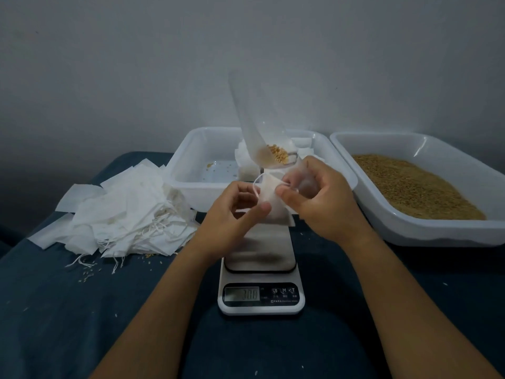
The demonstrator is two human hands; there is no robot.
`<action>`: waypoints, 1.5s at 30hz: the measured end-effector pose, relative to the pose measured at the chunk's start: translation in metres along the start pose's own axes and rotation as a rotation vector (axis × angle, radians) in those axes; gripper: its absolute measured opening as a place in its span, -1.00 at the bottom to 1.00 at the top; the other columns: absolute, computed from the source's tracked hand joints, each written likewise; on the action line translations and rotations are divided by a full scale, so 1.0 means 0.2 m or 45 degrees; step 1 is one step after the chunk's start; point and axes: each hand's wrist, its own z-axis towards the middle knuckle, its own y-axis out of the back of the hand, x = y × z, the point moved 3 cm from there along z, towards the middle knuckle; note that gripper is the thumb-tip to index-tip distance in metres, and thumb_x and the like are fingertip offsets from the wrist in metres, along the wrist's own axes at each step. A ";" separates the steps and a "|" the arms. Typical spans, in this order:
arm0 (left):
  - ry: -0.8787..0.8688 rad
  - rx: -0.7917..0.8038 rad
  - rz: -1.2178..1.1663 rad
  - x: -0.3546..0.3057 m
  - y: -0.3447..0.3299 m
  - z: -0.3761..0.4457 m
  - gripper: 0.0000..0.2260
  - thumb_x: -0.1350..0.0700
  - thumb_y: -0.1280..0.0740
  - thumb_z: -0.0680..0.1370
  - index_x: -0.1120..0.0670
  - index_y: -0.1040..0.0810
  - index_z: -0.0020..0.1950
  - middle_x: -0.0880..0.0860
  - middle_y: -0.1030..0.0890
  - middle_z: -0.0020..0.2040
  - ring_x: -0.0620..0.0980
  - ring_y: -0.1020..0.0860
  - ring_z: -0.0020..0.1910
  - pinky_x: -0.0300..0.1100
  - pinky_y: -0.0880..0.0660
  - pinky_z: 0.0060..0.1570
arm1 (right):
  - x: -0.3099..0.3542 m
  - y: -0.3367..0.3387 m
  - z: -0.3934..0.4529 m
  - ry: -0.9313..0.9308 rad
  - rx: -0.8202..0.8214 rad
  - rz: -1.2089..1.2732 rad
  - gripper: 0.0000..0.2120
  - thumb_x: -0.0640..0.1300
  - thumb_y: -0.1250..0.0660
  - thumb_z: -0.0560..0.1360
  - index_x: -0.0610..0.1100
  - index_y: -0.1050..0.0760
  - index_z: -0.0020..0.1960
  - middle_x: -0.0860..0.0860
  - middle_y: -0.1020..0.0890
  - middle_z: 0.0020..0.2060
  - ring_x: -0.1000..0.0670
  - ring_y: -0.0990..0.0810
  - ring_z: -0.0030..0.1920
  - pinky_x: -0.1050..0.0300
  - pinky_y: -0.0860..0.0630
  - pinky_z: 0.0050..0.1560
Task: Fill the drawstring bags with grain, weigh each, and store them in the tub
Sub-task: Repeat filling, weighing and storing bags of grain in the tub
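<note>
Curled round the small white drawstring bag (273, 198), our fingers hold it above the far end of the scale (261, 269): our left hand (235, 206) pinches the bag's left side, thumb tip on the cloth, and our right hand (317, 192) pinches its upper right edge between thumb and forefinger, close by the loop of cord at the mouth. We also see a clear plastic scoop (259, 138) tilted steeply, its spout down just over the bag's mouth and a little heap of golden grain lying in its lower end; it seems to be held in the right hand, though we cannot tell just how. On the scale's grey display the digits are too blurred for us to read with confidence. Behind the scale stands a white tub (188, 165), and in it we see several filled white bags piled toward its far right side and a few stray grains on its bare floor. To the right, just beside that tub, lies a wider white tray (410, 225) holding a broad flat bed of brown grain (410, 184). On the left of the dark blue cloth (82, 310) that covers the table lies a loose heap of flat empty bags (123, 214) with their cords trailing toward us, and some spilt grains are scattered near its near edge
</note>
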 end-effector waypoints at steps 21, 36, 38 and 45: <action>0.085 -0.166 0.020 0.06 -0.03 0.01 -0.69 0.05 -0.59 0.47 0.16 -0.61 0.10 0.11 -0.72 -0.12 0.16 -0.71 -0.11 0.12 -0.69 -0.10 | -0.24 0.67 0.20 -0.516 -0.423 -0.690 -0.68 0.27 -0.35 0.58 0.02 -0.49 -0.02 0.09 -0.59 -0.13 0.04 -0.55 -0.17 0.09 -0.38 -0.21; -0.023 -0.170 0.144 0.02 -0.04 0.00 -0.85 -0.01 -0.58 0.50 -0.02 -0.66 -0.04 0.03 -0.68 -0.17 -0.03 -0.64 -0.20 -0.13 -0.59 -0.14 | -0.58 0.79 0.12 -1.142 0.368 -1.485 -0.64 0.05 -0.26 0.68 -0.21 -0.66 0.00 -0.07 -0.65 -0.15 -0.07 -0.61 -0.11 0.08 -0.51 -0.16; 0.007 -0.161 0.087 0.03 -0.04 0.00 -0.87 0.01 -0.57 0.51 -0.05 -0.67 -0.01 0.04 -0.70 -0.14 0.07 -0.69 -0.13 0.02 -0.64 -0.04 | -0.54 0.77 0.13 -1.047 0.245 -1.449 -0.64 0.06 -0.29 0.67 -0.20 -0.64 0.23 -0.12 -0.69 0.05 -0.14 -0.65 0.05 0.00 -0.58 0.05; 0.033 -0.111 -0.007 0.03 -0.10 -0.01 -0.81 0.05 -0.54 0.51 -0.16 -0.69 0.09 0.04 -0.73 -0.06 0.12 -0.71 -0.03 0.06 -0.70 0.02 | -0.04 0.48 0.18 -0.167 0.171 -0.328 -0.76 0.33 -0.36 0.51 0.30 -0.61 0.11 0.34 -0.67 0.10 0.33 -0.62 0.10 0.14 -0.52 0.07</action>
